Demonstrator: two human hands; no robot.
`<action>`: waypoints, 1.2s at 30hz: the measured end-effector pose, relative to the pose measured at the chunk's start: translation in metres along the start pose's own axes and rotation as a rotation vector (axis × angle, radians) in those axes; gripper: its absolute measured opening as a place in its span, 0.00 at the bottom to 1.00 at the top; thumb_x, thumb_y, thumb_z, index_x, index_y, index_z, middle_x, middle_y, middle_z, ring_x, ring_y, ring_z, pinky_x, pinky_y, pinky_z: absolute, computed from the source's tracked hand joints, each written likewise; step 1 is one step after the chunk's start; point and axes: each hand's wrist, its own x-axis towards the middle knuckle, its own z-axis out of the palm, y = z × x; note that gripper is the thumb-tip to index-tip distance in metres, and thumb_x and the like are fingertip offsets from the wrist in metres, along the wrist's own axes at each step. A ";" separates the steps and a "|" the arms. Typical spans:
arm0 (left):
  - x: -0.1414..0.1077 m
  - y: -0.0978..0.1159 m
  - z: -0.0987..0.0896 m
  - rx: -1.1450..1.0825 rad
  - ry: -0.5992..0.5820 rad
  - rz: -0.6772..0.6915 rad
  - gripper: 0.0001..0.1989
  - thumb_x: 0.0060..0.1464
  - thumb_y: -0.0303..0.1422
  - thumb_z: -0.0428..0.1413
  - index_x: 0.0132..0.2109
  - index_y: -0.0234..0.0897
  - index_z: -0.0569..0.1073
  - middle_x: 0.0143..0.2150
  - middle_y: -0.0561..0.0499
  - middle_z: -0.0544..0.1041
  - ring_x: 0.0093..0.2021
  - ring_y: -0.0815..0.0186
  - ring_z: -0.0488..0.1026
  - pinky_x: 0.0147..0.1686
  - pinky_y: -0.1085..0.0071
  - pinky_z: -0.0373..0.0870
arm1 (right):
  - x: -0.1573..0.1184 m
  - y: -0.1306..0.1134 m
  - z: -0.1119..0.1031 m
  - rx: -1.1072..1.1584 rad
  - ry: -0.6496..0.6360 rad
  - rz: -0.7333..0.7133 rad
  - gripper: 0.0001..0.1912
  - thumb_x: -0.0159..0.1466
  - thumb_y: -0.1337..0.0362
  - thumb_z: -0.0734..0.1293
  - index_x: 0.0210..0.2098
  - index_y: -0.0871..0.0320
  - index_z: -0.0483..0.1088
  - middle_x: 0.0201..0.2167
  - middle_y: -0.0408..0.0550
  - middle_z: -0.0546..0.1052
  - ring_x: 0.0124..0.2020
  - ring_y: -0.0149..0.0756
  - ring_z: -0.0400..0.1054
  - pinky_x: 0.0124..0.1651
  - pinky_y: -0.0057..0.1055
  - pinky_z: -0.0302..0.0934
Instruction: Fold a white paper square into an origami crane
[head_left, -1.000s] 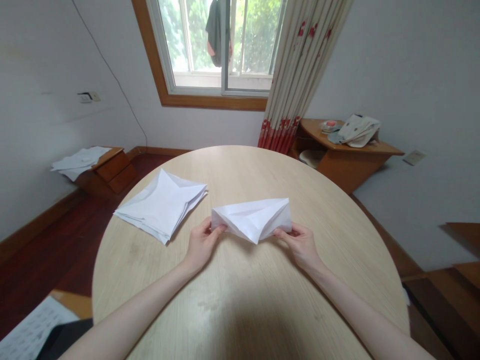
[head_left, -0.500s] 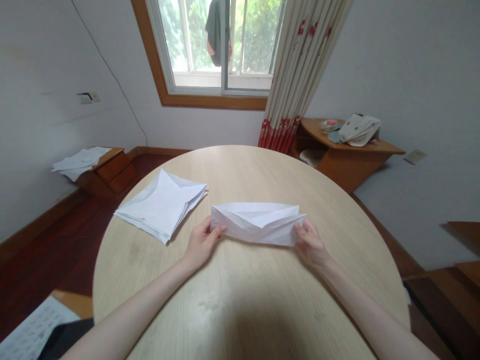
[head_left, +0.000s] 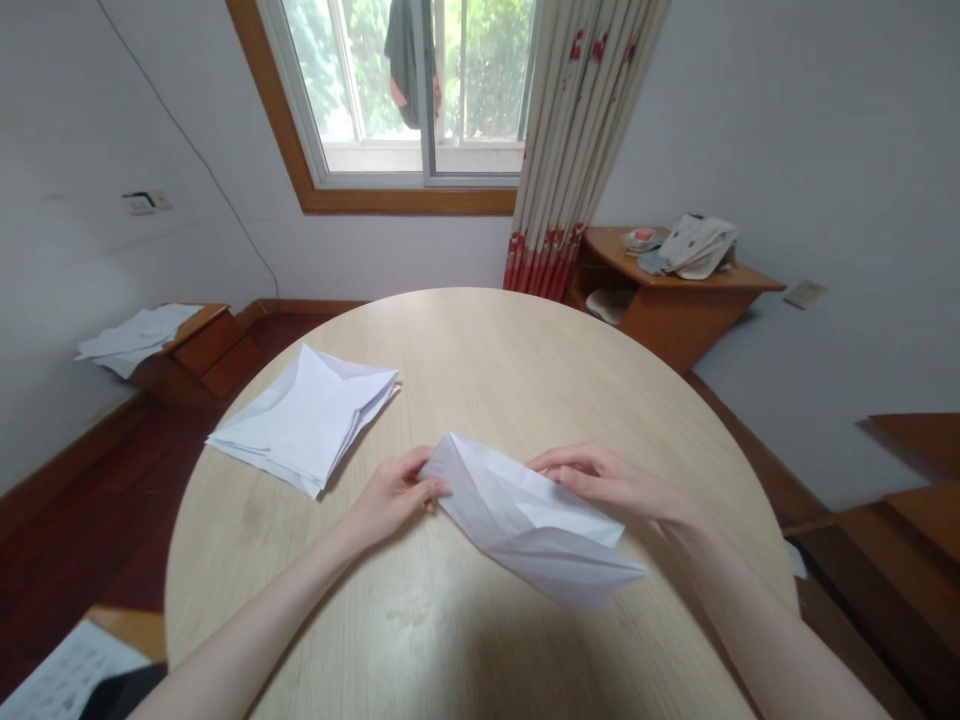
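A folded sheet of white paper (head_left: 517, 510) is held slanted above the table, its loose right end pointing down toward me. My left hand (head_left: 401, 490) pinches its left end, thumb on the near side. My right hand (head_left: 600, 478) is at the paper's far long edge, its fingers closed against that edge; part of the grip is hidden. An open pocket between the paper's layers faces me. To the left of my left hand lies a stack of folded white papers (head_left: 304, 420).
The round wooden table (head_left: 480, 340) fills the middle. Behind it are a window (head_left: 412, 90) and a patterned curtain (head_left: 577, 140). A corner shelf (head_left: 675, 300) at the right carries a cloth bag (head_left: 701, 248). At the left, papers (head_left: 139, 335) lie on a small cabinet (head_left: 210, 350).
The folded paper has turned from level to slanting, its right end swinging toward me. My right hand let go of that end and moved to the far edge. The view shifted slightly right.
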 end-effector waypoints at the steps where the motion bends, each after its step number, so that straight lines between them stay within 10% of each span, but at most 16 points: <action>1: -0.001 0.000 0.001 0.000 -0.008 0.000 0.11 0.47 0.38 0.61 0.36 0.35 0.74 0.25 0.55 0.71 0.22 0.69 0.68 0.23 0.74 0.69 | 0.000 -0.007 0.005 -0.055 -0.042 0.001 0.24 0.56 0.45 0.68 0.41 0.59 0.77 0.32 0.48 0.79 0.28 0.34 0.70 0.26 0.25 0.59; 13: -0.003 0.002 0.005 0.012 -0.002 0.030 0.12 0.47 0.40 0.61 0.36 0.36 0.75 0.26 0.53 0.72 0.23 0.69 0.67 0.23 0.75 0.67 | 0.005 -0.039 0.021 -0.407 -0.041 0.009 0.07 0.58 0.64 0.64 0.28 0.60 0.74 0.19 0.40 0.68 0.19 0.26 0.56 0.20 0.23 0.48; 19: -0.001 -0.001 0.004 0.041 0.051 0.062 0.12 0.48 0.40 0.60 0.35 0.36 0.76 0.25 0.54 0.72 0.23 0.70 0.66 0.23 0.76 0.66 | 0.012 -0.022 0.011 -0.168 -0.021 0.023 0.16 0.59 0.52 0.67 0.32 0.59 0.77 0.20 0.41 0.73 0.20 0.27 0.62 0.21 0.23 0.52; 23: 0.003 -0.007 0.004 -0.024 0.198 0.057 0.13 0.47 0.41 0.60 0.33 0.35 0.74 0.25 0.55 0.70 0.22 0.71 0.66 0.21 0.76 0.67 | 0.014 0.001 -0.003 0.229 0.030 0.042 0.40 0.53 0.32 0.62 0.45 0.61 0.76 0.32 0.55 0.80 0.29 0.38 0.73 0.28 0.29 0.64; 28: 0.009 -0.010 0.002 -0.062 0.383 0.029 0.17 0.45 0.45 0.61 0.35 0.34 0.72 0.27 0.54 0.72 0.22 0.72 0.66 0.21 0.76 0.68 | 0.009 0.023 -0.011 0.261 0.071 0.073 0.50 0.42 0.22 0.55 0.37 0.59 0.77 0.33 0.59 0.80 0.39 0.49 0.75 0.39 0.39 0.67; 33: 0.012 -0.009 0.001 -0.090 0.475 0.034 0.21 0.44 0.47 0.62 0.37 0.34 0.71 0.31 0.51 0.74 0.23 0.70 0.69 0.20 0.76 0.69 | 0.011 0.038 -0.011 0.315 0.130 -0.031 0.49 0.37 0.22 0.58 0.36 0.56 0.76 0.35 0.58 0.80 0.40 0.49 0.74 0.39 0.40 0.67; 36: 0.013 -0.009 0.001 -0.085 0.505 0.033 0.22 0.44 0.48 0.61 0.38 0.34 0.70 0.33 0.51 0.74 0.24 0.70 0.70 0.19 0.76 0.69 | 0.016 0.043 -0.006 0.208 0.166 -0.040 0.35 0.42 0.39 0.74 0.41 0.57 0.74 0.36 0.54 0.80 0.38 0.44 0.74 0.39 0.38 0.68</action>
